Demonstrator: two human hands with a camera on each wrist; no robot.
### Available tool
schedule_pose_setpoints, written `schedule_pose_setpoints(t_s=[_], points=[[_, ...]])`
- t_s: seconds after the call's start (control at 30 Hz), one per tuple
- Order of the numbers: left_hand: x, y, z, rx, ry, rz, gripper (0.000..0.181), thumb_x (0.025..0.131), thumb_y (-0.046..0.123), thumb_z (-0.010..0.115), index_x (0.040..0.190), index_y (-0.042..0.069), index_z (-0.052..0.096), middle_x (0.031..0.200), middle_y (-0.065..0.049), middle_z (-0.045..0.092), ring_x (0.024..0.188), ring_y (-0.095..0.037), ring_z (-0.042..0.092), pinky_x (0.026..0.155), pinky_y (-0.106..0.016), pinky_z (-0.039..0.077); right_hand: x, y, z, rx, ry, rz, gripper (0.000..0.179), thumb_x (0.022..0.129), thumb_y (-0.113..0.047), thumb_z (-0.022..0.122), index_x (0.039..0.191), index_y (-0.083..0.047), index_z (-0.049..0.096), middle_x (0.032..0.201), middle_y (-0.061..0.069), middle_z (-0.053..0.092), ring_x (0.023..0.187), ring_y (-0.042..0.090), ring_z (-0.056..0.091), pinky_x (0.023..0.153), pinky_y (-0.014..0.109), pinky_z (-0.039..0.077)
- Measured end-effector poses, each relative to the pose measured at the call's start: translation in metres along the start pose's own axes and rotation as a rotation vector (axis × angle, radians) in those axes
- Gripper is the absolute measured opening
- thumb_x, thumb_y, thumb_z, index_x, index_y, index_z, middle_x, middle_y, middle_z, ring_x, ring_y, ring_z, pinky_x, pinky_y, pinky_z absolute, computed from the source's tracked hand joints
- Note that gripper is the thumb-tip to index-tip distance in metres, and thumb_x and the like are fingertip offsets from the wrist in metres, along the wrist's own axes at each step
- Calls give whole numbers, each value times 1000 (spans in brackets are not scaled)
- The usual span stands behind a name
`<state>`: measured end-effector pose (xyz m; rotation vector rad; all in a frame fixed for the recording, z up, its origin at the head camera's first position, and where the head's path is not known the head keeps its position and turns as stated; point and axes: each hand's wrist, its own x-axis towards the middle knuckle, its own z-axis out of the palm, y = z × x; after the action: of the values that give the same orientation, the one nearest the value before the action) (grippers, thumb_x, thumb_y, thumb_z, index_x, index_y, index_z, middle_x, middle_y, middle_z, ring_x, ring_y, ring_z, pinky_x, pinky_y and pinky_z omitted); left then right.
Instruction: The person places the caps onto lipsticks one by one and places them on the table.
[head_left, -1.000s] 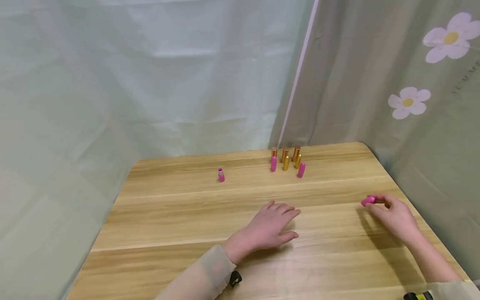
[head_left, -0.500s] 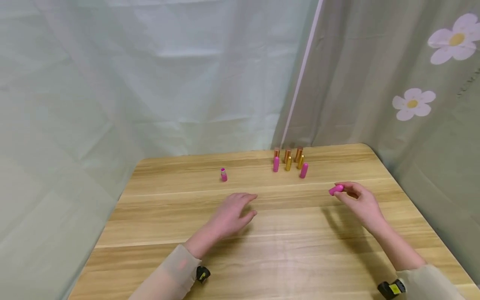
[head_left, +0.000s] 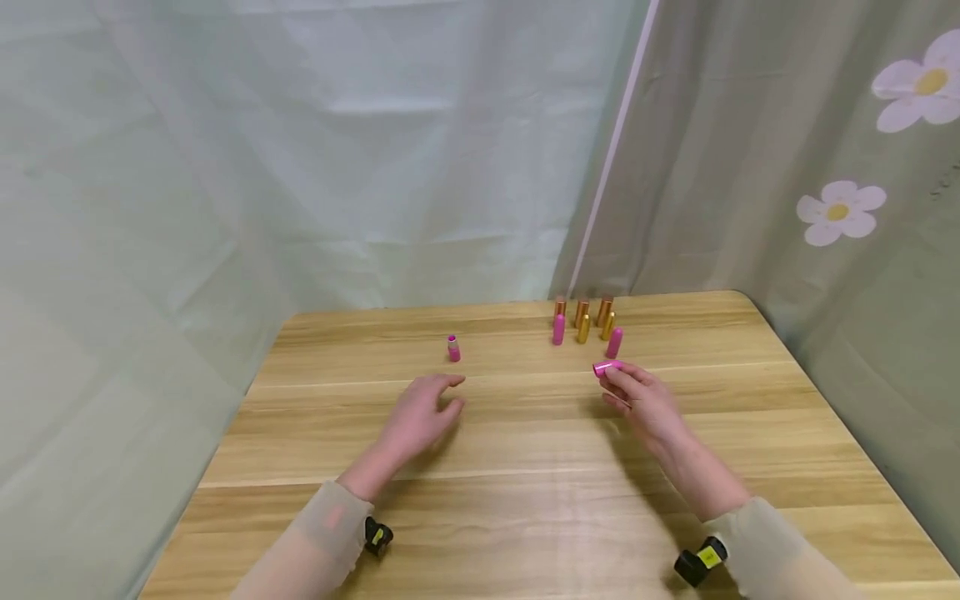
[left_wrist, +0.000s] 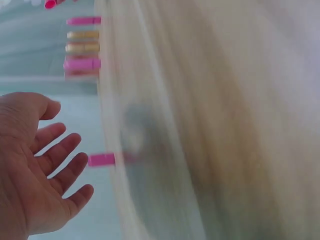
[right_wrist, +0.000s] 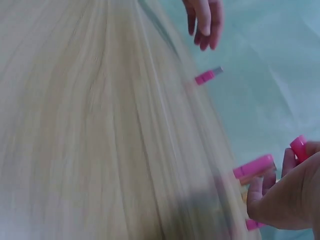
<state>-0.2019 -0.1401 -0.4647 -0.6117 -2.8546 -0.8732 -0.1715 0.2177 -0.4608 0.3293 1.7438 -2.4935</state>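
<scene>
A pink lipstick cap [head_left: 602, 368], its hollow end facing left, is pinched between the thumb and fingers of my right hand [head_left: 651, 408]. In the right wrist view the cap [right_wrist: 299, 145] shows partly behind the thumb. An uncapped pink lipstick tube [head_left: 453, 350] with a silver collar stands upright at the back left of the table. My left hand [head_left: 417, 414] hovers in front of it and to its left, fingers loosely bent and thumb apart. Seen from the left wrist, the palm [left_wrist: 25, 170] holds nothing, and the tube [left_wrist: 101, 160] stands beyond the fingers.
Several lipsticks stand in a cluster at the table's back: a pink one [head_left: 558, 329], a gold one [head_left: 583, 329], another pink one [head_left: 614, 343] and copper-coloured tubes [head_left: 582, 312] behind. The wooden table [head_left: 525, 517] ends at a pale curtain [head_left: 420, 167].
My right hand has carried the pink cap leftward from the right side, turning its hollow end toward the left. My left hand has moved left, from mid-table to near the uncapped tube.
</scene>
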Motion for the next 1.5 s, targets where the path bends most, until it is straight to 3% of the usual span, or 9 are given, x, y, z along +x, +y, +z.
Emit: schedule_pose_setpoints(t_s=[0.17, 0.27, 0.4, 0.63, 0.9, 1.1, 1.5], points=[[19, -19, -7, -116, 43, -154, 43, 100, 25, 67, 137, 5, 62, 134, -15, 64, 127, -35, 57, 107, -51, 44, 6, 4, 11, 39, 31, 29, 9, 103, -19, 64, 107, -13, 69, 99, -6, 73, 103, 11, 65, 115, 44, 37], [35, -25, -7, -160, 54, -212, 48, 98, 25, 68, 139, 3, 59, 134, -17, 63, 128, -36, 56, 108, -52, 43, 7, 5, 14, 53, 53, 34, 12, 102, -19, 66, 110, -11, 69, 100, -6, 73, 114, 17, 62, 117, 44, 35], [54, -31, -1, -151, 52, -247, 54, 95, 28, 71, 141, 2, 57, 134, -17, 63, 128, -38, 55, 108, -52, 42, 6, 6, 17, 66, 78, 31, 11, 100, -20, 68, 107, -11, 69, 101, -6, 72, 124, 22, 56, 117, 44, 35], [73, -35, 13, -105, 51, -333, 54, 92, 36, 74, 135, 6, 62, 132, -12, 65, 123, -37, 51, 105, -52, 40, 6, 10, 19, 89, 90, 38, 7, 101, -18, 67, 95, -17, 71, 94, -7, 74, 111, 16, 63, 117, 45, 34], [79, -36, 21, -37, 86, -375, 45, 90, 38, 77, 124, 10, 67, 129, -8, 67, 119, -36, 51, 101, -55, 39, 6, 16, 25, 83, 95, 43, 6, 101, -18, 68, 99, -13, 70, 94, -6, 73, 105, 15, 63, 116, 45, 35], [76, -39, 22, -49, 118, -379, 34, 93, 35, 75, 117, 11, 69, 126, -8, 67, 120, -37, 50, 101, -57, 38, 6, 18, 31, 77, 95, 45, 6, 100, -18, 69, 99, -12, 70, 96, -5, 73, 106, 16, 63, 115, 46, 37], [67, -29, 4, -154, 131, -295, 24, 93, 23, 71, 111, 8, 64, 126, -14, 66, 124, -35, 55, 104, -48, 44, 9, 14, 35, 83, 94, 25, 16, 101, -17, 67, 112, -6, 65, 99, -5, 71, 111, 17, 60, 116, 45, 36]])
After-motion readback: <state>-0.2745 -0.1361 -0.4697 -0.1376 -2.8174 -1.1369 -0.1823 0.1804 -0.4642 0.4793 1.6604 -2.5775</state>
